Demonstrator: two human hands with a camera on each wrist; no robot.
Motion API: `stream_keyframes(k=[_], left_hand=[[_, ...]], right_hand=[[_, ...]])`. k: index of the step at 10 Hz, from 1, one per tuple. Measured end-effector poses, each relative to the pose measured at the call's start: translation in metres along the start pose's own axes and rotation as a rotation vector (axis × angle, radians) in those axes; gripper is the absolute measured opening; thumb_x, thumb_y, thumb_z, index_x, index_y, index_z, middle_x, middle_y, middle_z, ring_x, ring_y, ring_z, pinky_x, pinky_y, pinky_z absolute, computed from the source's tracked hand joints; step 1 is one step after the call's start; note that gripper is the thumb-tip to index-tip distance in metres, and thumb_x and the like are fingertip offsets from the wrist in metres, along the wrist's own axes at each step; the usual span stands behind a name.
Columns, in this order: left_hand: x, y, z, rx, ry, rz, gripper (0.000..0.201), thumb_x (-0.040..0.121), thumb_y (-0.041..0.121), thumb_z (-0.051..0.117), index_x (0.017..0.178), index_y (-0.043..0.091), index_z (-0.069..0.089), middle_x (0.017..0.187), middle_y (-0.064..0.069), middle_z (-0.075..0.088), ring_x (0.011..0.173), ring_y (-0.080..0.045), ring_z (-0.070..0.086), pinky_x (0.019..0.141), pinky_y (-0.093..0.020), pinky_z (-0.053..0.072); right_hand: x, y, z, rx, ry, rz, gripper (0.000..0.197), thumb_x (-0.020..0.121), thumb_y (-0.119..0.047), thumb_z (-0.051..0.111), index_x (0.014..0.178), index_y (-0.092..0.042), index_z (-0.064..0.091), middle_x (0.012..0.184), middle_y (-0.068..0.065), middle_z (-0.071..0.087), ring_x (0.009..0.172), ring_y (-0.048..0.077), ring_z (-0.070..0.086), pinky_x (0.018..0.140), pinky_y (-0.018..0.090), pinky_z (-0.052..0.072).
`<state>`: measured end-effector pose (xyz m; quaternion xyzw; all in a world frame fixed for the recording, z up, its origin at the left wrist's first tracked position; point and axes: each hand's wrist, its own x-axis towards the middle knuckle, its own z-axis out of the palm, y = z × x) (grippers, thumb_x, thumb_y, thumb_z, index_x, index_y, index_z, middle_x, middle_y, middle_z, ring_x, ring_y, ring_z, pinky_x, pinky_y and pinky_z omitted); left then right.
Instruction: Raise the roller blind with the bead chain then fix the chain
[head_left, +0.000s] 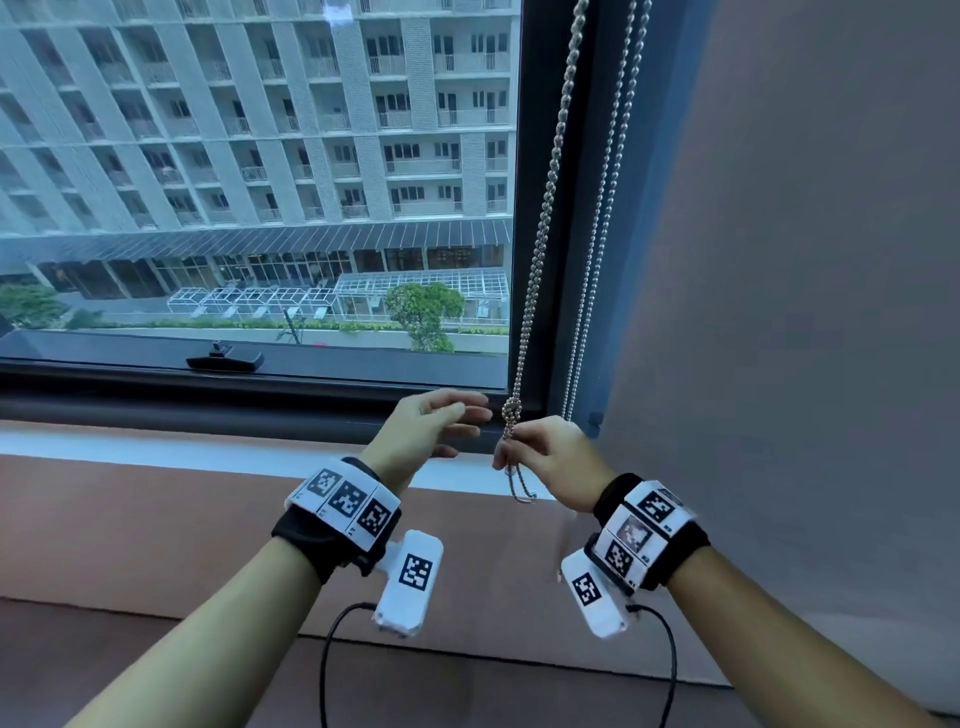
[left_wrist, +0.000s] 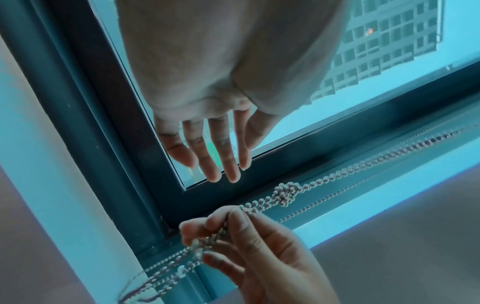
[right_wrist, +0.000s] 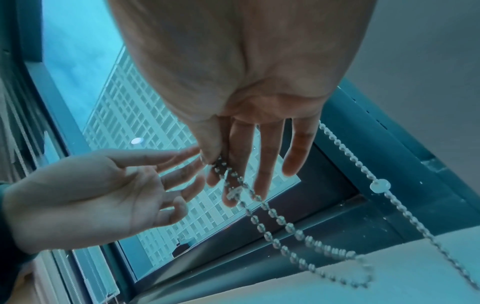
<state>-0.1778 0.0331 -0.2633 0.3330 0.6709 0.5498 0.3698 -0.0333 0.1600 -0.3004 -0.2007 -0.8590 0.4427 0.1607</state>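
A metal bead chain (head_left: 545, 208) hangs doubled in front of the window's right frame, and a knot (head_left: 511, 410) is tied low in it. Just under the knot my right hand (head_left: 506, 454) pinches the chain between thumb and forefinger (right_wrist: 210, 152). A short loop (right_wrist: 298, 232) dangles below the pinch. My left hand (head_left: 467, 421) hovers a little left of the knot with straight, relaxed fingers (left_wrist: 213, 160) and holds nothing. The left wrist view shows the knot (left_wrist: 285, 193) above my right hand (left_wrist: 233, 230). No blind covers the window glass in view.
A grey blind (head_left: 779, 234) hangs lowered on the right, with its own thinner bead chains (head_left: 592, 291) and a white stopper bead (right_wrist: 380, 185). A black window handle (head_left: 224, 358) sits on the lower frame. The pale sill (head_left: 156, 441) runs below.
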Motion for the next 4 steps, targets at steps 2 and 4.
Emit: stream_keyframes(k=[2, 4], left_hand=[[-0.010, 0.000, 0.010, 0.145, 0.003, 0.012, 0.028, 0.097, 0.012, 0.042, 0.105, 0.019, 0.069, 0.104, 0.000, 0.074, 0.096, -0.016, 0.070, 0.075, -0.029, 0.049], [-0.002, 0.015, 0.002, 0.234, -0.068, 0.025, 0.025, 0.098, 0.015, 0.044, 0.108, 0.019, 0.067, 0.106, 0.001, 0.072, 0.097, -0.016, 0.066, 0.075, -0.027, 0.049]], right_hand=[[-0.006, -0.004, -0.002, -0.128, 0.025, 0.016, 0.024, 0.091, -0.027, 0.058, 0.072, -0.020, 0.071, 0.064, -0.010, 0.060, 0.056, -0.001, 0.052, 0.059, 0.015, 0.036], [-0.016, -0.022, -0.004, -0.538, -0.094, 0.186, 0.041, 0.092, -0.045, 0.045, 0.065, -0.016, 0.056, 0.072, 0.005, 0.063, 0.072, 0.026, 0.060, 0.069, 0.033, 0.052]])
